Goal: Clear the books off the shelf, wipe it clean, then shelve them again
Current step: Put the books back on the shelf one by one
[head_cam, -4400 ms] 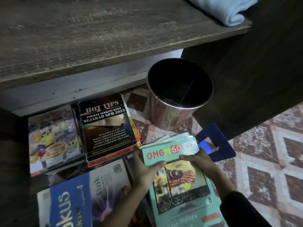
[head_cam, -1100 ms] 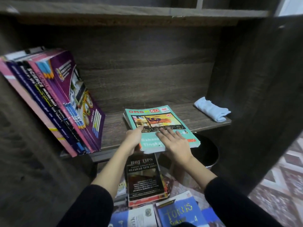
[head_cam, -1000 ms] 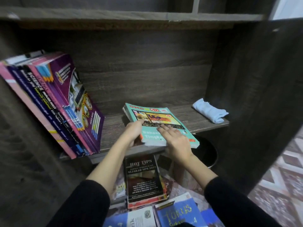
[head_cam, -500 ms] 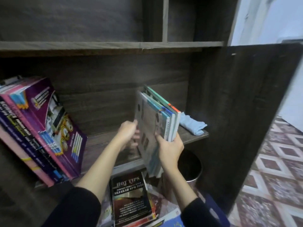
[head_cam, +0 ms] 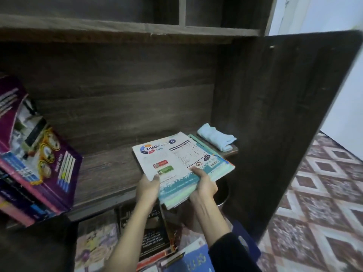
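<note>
My L hand & R hand clamp near edge of stack, thumbs on top. It fans out past R hand, overhanging shelf; loose ones may slip, drop.

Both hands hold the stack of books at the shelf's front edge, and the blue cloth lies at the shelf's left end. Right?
No: the head view shows the blue cloth at the right end of the shelf. The left hand and right hand hold the stack of books.
</note>
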`<state>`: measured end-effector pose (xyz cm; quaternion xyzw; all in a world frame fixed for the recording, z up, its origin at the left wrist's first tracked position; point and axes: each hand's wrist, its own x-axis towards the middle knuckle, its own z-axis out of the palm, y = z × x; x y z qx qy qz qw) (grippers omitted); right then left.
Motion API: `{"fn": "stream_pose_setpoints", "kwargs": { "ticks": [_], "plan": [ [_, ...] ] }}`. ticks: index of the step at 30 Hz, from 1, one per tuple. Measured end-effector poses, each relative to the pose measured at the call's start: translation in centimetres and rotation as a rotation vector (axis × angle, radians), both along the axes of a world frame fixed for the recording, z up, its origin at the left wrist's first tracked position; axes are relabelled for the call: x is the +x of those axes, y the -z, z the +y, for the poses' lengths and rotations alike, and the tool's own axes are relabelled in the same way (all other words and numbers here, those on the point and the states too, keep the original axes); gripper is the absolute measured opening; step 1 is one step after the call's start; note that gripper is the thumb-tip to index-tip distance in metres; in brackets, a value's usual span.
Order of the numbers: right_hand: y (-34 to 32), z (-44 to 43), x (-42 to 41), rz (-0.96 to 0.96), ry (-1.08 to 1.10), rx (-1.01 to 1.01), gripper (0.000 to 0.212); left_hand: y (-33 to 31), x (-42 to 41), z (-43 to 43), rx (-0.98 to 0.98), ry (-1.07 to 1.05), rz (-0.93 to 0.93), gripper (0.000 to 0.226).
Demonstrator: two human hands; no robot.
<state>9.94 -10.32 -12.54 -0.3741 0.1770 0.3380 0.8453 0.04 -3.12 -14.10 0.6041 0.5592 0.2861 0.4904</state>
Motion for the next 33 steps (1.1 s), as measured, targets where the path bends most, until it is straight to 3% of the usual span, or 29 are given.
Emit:
{"fn": "stream_pose_setpoints", "kwargs": {
  "ticks": [5, 12, 16, 19, 22, 24, 27, 33],
  "plan": [
    [1.1, 0.4, 0.3, 0.025, -0.066, 0.037, 0.023, 0.7, 0.5, -0.9, -0.069, -0.029, -0.306, 0.032],
    [2.7, 1.9, 0.6, -0.041, 0.006, -0.031, 0.055, 0.8, 0.5, 0.5, -0.165, 0.051, -0.241, 0.035],
    [3.1, 1.8, 1.5, -0.095, -0.082, -0.319, 0.107, 0.8, 0.3, 0.8, -0.190, 0.086, -0.212, 0.038],
    [2.9, 1.1, 2.7, -0.421, -0.164, -0.764, 0.135, 0.9, 0.1, 0.7, -0.193, 0.099, -0.199, 0.041],
    [2.4, 0.7, 4.2, -1.005, -0.301, -1.137, 0.124, 0.8, 0.1, 0.8, -0.184, 0.102, -0.206, 0.041],
    [1.6, 1.1, 5.4, -1.240, -0.490, -1.235, 0.107, 0.8, 0.1, 0.7, -0.134, 0.095, -0.172, 0.041],
    [0.1, 2.1, 6.4, -1.283, -0.685, -1.256, 0.096, 0.9, 0.2, 0.9, -0.058, 0.067, -0.104, 0.039],
    [-1.0, 2.6, 6.7, -1.315, -0.746, -1.325, 0.096, 0.4, 0.7, 1.5, 0.048, 0.006, 0.107, 0.033]
  ]
}}
